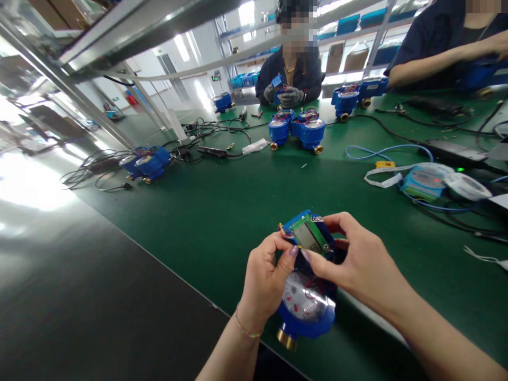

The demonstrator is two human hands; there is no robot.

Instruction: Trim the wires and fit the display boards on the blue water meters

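Head view: a blue meter body [313,327] is seen near the edge of the green table [222,211], with a brass fitting [286,339] pointed towards the wearer. Its weight is judged to be considerable for its size, the metal end being stiff and the rounded shell probably smooth and a little slippery. More care is called for by the open housing [298,216] above the dial [304,299], where a circuit board [313,227] with a grey display [306,237] is exposed. The board is judged light, rigid and fragile, and the thin wires [281,230] at its corner are likely to be soft and easily strained. It is best taken by its outer edges, with pressure kept off the display; the meter as a whole is better carried by its shell.

The housing is clamped from both sides: its left side is gripped by the left hand [264,275], its right side by the right hand [369,259]. The thumbs are brought close together at the board's lower edge; whether they touch cannot be told. The dial lies below the thumbs, between the wrists, partly covered by the left hand.
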